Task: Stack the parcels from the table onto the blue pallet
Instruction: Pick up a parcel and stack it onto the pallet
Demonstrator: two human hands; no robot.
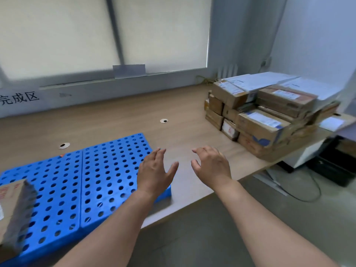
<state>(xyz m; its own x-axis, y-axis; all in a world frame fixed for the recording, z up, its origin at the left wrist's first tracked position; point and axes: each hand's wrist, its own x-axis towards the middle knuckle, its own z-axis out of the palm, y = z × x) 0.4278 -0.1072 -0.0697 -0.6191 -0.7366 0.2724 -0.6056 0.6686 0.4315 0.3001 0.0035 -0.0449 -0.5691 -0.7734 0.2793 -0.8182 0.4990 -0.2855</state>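
Blue perforated pallet point(77, 182) lies near left on wooden table point(134, 112); one cardboard parcel point(13, 214) sits on its near-left corner. Stack of remaining parcels point(264, 116) stands far right on table, well apart from pallet. Left hand point(154, 171) and right hand point(211, 164) hover between, fingers spread, holding nothing; left over pallet's right edge.

Left hand point(154, 170), right hand point(211, 165) empty, fingers spread

Parcel-sorting office; stacked parcels point(265, 116) on desk point(134, 112); wall sign point(19, 98) (Chinese); blinds point(63, 33).
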